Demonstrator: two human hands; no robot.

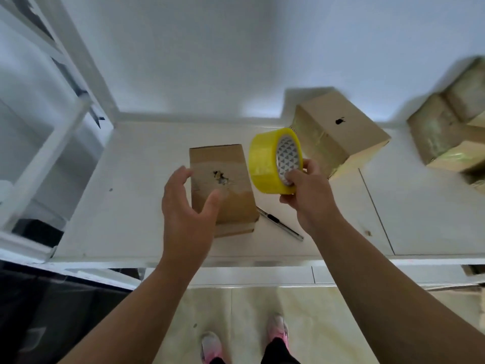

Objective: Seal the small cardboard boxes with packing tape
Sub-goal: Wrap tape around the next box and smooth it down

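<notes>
A small brown cardboard box (223,179) stands on the white table (131,206) in the middle, with a torn spot and a tape strip on its top face. My left hand (183,208) hovers over the box's near left side, fingers spread, holding nothing. My right hand (307,195) grips a yellow roll of packing tape (265,161) just right of the box, thumb inside the core.
A utility knife (280,224) lies on the table right of the box. A second taped box (338,130) sits at the back right, and several more boxes (451,132) are stacked at the far right. A white shelf frame (52,127) stands left.
</notes>
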